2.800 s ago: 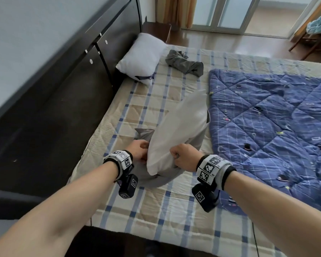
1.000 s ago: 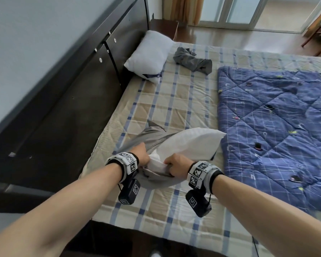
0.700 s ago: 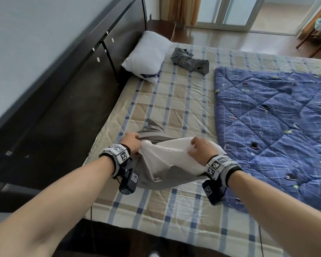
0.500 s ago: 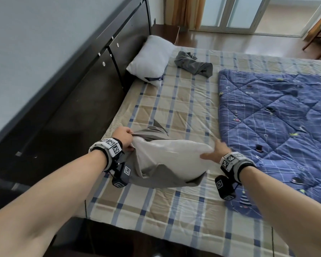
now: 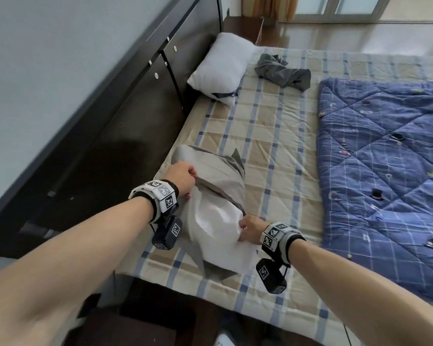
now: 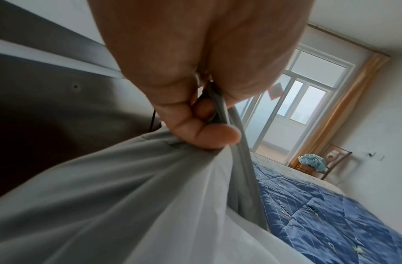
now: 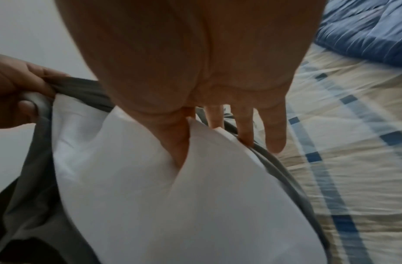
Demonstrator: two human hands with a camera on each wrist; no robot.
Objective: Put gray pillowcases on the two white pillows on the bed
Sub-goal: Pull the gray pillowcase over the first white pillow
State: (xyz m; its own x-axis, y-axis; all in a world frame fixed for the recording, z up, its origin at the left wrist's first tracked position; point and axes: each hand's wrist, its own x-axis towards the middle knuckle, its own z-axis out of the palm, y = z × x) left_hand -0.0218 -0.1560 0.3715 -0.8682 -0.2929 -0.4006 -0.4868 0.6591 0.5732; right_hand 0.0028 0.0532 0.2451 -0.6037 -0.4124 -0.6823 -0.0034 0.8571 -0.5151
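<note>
A white pillow (image 5: 216, 222) lies near the bed's front left edge, its far part inside a gray pillowcase (image 5: 220, 174). My left hand (image 5: 188, 182) grips the case's hem at the pillow's left side; the left wrist view shows the hand (image 6: 216, 121) pinching the gray pillowcase (image 6: 100, 187). My right hand (image 5: 241, 232) holds the pillow beside the hem. In the right wrist view the hand (image 7: 206, 141) has its thumb dug into the white pillow (image 7: 150, 187) and its fingers down between pillow and gray hem (image 7: 283, 171). A second white pillow (image 5: 221, 64) leans on the headboard, with a crumpled gray pillowcase (image 5: 284, 73) beside it.
A dark headboard with cabinets (image 5: 125, 116) runs along the bed's left side. A blue quilt (image 5: 385, 171) covers the right half of the checked sheet (image 5: 273, 136). Dark furniture (image 5: 135, 325) stands below the bed's front edge. Glass doors and a curtain are at the far end.
My right hand came back from the pillow's far end to its near part by the case's opening. The pillow now points toward the headboard, with more gray over its far part.
</note>
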